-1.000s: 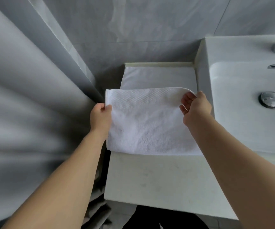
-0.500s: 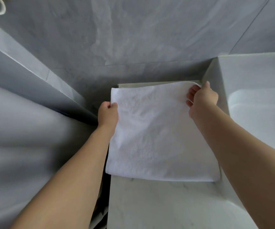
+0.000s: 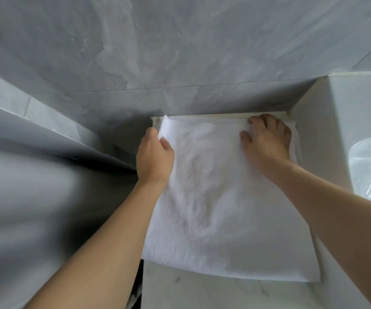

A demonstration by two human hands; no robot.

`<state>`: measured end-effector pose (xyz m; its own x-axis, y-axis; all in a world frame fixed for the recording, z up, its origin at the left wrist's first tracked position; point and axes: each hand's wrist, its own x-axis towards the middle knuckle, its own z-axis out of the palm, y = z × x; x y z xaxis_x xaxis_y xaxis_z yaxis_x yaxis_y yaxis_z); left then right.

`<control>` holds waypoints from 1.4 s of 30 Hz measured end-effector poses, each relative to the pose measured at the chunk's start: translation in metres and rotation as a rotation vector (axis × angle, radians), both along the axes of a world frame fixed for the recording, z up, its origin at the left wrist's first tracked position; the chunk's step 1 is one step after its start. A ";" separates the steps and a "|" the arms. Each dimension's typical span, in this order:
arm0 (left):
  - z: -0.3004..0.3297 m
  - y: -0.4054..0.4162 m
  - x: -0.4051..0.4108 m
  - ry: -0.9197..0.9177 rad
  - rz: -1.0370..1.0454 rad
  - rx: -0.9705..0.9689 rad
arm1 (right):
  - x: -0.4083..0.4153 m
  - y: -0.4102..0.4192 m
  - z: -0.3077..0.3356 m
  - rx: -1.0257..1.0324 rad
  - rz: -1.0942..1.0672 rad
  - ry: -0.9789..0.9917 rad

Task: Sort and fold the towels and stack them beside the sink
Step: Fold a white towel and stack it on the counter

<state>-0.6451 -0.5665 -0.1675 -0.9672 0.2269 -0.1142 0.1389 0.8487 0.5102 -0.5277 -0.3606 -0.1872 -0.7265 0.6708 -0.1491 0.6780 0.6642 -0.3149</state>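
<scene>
Towel (image 3: 213, 208) lies flat beside sink (image 3: 344, 134); left hand (image 3: 154, 157) pinches its edge; right hand (image 3: 267, 141) presses flat, squaring it.

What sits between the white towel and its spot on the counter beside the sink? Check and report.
Nothing visible. The white terry towel already lies on the pale marble counter, against the white sink's side wall. The left hand pinches its far left corner; the right hand presses flat near its far right corner.

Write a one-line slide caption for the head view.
Left hand pinches the white towel while the right hand presses it onto the counter beside the sink.
</scene>
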 end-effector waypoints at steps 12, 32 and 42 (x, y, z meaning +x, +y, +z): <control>-0.014 0.022 -0.008 -0.100 0.117 -0.004 | -0.003 0.027 0.007 0.165 0.181 -0.162; -0.042 0.017 0.016 0.263 0.170 -0.143 | -0.011 0.051 0.050 -0.245 0.194 -0.090; -0.045 0.017 0.014 0.264 0.209 -0.092 | -0.015 0.049 0.027 0.055 0.251 -0.206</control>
